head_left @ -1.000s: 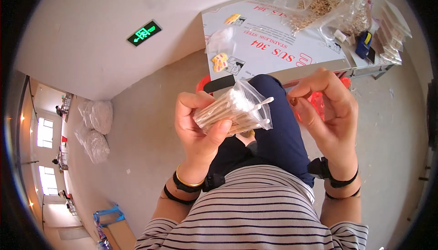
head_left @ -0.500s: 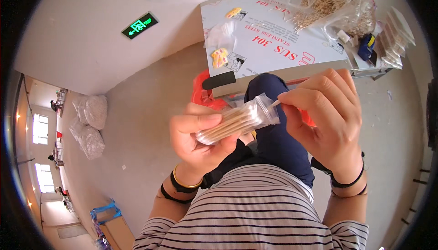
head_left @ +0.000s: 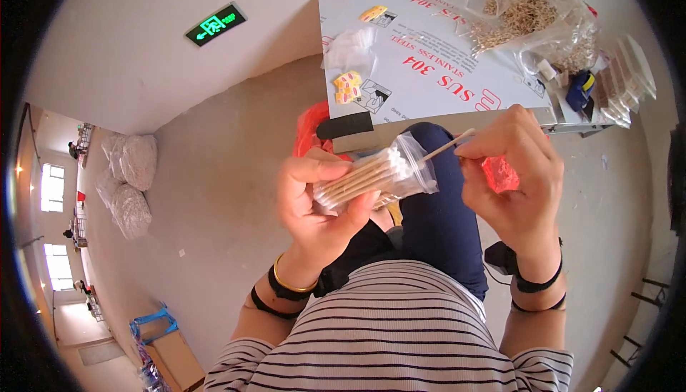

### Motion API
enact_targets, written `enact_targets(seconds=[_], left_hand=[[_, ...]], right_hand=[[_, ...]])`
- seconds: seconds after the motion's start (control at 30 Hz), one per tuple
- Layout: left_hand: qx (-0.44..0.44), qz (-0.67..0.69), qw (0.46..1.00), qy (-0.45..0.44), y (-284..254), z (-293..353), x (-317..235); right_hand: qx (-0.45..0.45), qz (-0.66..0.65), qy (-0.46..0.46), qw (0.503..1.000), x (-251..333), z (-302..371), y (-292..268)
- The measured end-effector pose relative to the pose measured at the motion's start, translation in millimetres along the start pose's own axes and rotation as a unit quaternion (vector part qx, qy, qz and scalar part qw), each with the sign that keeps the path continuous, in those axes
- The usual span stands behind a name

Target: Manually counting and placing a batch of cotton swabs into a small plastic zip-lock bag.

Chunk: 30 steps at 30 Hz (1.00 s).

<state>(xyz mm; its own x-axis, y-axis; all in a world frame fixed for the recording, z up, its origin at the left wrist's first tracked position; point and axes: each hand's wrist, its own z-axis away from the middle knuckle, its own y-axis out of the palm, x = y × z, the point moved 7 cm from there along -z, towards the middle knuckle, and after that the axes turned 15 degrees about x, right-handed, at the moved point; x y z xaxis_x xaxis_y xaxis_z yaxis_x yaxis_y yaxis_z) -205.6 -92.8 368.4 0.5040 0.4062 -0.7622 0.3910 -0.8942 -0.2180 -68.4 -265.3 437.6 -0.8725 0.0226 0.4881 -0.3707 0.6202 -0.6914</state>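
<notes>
Since the earlier frame the right hand (head_left: 514, 177) has drawn one swab (head_left: 446, 145) half out of the bag (head_left: 379, 177), pinching it. The left hand (head_left: 314, 199) grips the bag at centre. A green sign (head_left: 216, 24) glows upper left.

left hand (head_left: 314, 202) gripping swab bag (head_left: 375, 177), right hand (head_left: 511, 177) pinching stick (head_left: 446, 145)

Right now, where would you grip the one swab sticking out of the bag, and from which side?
Grip the swab on its bare wooden stem near the free tip, coming from the right, as the right hand does. It juts from the bag's open right end, while the left hand grips the bag around the middle, so a pull along the stem looks cleanest.
</notes>
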Motion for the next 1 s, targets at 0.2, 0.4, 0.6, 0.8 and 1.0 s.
enact_targets(seconds=[0.2,0.4,0.6,0.8,1.0], left_hand=[[-0.033,0.062,0.997,-0.036,-13.0,-1.9,26.7],[-0.072,0.187,0.976,-0.079,-25.4,3.7,48.6],[-0.083,0.303,0.941,-0.125,-23.3,7.6,64.4],[-0.055,0.304,0.942,-0.134,-27.0,13.8,68.2],[-0.073,0.272,0.955,-0.096,-34.1,10.2,55.6]], right_hand=[[-0.021,0.006,0.044,0.999,-17.3,-11.0,4.9],[-0.082,0.013,0.127,0.988,-49.4,0.2,-15.5],[-0.052,-0.027,0.190,0.980,-57.9,-6.1,-10.9],[-0.047,-0.091,0.062,0.993,-17.3,-37.2,5.4],[0.019,-0.295,0.110,0.949,-12.0,-34.4,29.5]])
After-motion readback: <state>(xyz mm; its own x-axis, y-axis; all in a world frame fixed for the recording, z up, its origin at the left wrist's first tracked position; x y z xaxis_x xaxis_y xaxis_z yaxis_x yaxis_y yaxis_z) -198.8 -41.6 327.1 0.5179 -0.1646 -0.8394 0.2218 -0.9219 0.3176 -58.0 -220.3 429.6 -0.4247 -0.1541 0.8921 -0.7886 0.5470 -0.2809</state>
